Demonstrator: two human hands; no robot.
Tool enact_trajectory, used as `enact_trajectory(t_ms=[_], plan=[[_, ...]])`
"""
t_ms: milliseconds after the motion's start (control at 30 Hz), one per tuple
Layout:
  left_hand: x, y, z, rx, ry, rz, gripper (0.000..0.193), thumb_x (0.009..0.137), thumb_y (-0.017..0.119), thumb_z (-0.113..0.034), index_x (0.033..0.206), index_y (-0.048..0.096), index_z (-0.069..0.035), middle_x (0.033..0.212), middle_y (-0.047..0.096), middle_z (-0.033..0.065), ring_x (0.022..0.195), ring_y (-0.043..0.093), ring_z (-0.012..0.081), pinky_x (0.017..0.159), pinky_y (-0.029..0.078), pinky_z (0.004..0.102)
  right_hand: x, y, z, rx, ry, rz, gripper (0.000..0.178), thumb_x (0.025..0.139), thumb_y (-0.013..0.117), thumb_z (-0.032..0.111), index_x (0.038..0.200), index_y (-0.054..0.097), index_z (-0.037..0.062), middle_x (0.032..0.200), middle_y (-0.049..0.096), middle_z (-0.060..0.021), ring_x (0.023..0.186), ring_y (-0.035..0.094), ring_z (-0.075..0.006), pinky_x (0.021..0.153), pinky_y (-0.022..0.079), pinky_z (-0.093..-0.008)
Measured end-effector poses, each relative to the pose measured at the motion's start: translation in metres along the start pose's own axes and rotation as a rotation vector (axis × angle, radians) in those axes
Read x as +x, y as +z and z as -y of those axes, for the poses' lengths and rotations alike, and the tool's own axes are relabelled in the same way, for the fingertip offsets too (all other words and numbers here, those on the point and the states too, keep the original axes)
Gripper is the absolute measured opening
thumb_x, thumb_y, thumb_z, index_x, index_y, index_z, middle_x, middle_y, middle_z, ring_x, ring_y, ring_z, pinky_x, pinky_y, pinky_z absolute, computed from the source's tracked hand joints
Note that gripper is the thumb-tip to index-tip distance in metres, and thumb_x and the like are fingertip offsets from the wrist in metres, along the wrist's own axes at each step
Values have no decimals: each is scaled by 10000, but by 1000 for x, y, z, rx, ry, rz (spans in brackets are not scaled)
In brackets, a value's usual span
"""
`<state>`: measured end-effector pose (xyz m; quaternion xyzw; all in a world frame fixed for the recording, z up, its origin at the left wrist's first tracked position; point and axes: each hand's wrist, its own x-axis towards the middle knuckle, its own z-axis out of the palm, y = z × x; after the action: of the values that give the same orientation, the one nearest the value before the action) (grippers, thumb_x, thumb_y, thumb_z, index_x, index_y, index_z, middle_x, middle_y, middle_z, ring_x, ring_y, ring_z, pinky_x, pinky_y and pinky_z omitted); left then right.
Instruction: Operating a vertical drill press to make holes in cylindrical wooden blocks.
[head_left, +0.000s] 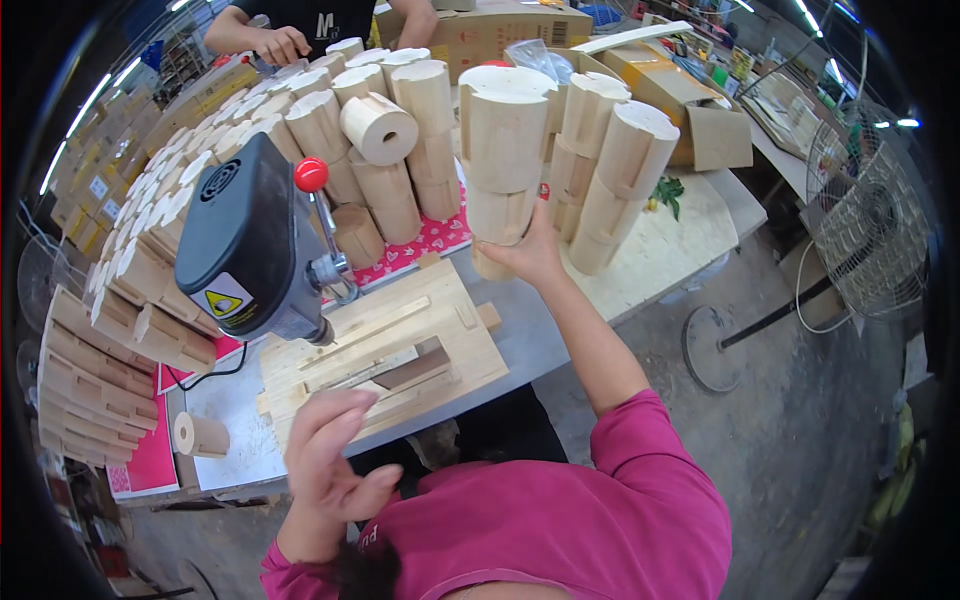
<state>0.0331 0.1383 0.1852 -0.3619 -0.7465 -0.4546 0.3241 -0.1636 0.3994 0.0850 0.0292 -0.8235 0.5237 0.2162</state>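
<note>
My right hand (533,256) reaches forward and wraps round the lower part of a stack of pale wooden cylinders (502,212). A broader-looking cylinder (508,130) sits at the top of that stack. Above the table's near edge, my left hand (332,462) is raised with curved fingers apart and nothing in them. Just beyond it lies a wooden jig board (470,345) with strips and a slot. Over the board's left side stands a black drill press (238,240) with a red-knobbed lever (311,175); its chuck (318,333) points down at the board.
Many wooden cylinders are stacked behind and left of the drill press. One short cylinder (201,436) with a centre hole lies at the front left. More stacks (625,185) stand right of my hand. A co-worker's hand (282,46) is across the table; a fan (865,220) stands right.
</note>
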Motion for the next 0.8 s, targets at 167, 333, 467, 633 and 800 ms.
enact_trajectory(t_ms=[167,333,467,633,800], plan=[[22,29,2,-110,30,166,468,698,728,-127,1096,545,39,1017,576,204,880,592,290,748,482,330,-26,-31,-28,-10,11,-111,796,514,825,258,1122,382,-2,1053,552,-202,992,563,-331,845,456,-385],[15,28,5,-91,-26,158,463,695,719,-109,1096,547,44,1018,578,202,894,593,294,764,478,330,-34,-46,-38,-43,148,-236,769,524,815,231,1112,390,-26,1046,537,-216,998,548,-338,850,447,-393],[0,21,11,-35,-160,188,460,765,656,-166,1149,500,34,1048,549,176,938,563,244,832,435,339,-33,-33,-51,-86,109,-308,753,521,811,221,1098,397,-29,1059,520,-214,1007,528,-336,860,433,-396],[-27,10,16,-71,-323,121,442,771,651,-154,1146,504,28,1075,543,151,948,552,224,836,424,324,-21,-18,-51,-116,58,-342,736,511,807,194,1085,407,-34,1053,492,-224,1007,496,-358,870,405,-416],[-39,4,20,-80,-412,100,430,771,650,-132,1147,505,21,1083,540,140,951,548,212,834,424,316,-13,-3,-54,-127,91,-453,743,515,805,183,1098,402,-41,1061,489,-231,1009,491,-376,879,398,-426]])
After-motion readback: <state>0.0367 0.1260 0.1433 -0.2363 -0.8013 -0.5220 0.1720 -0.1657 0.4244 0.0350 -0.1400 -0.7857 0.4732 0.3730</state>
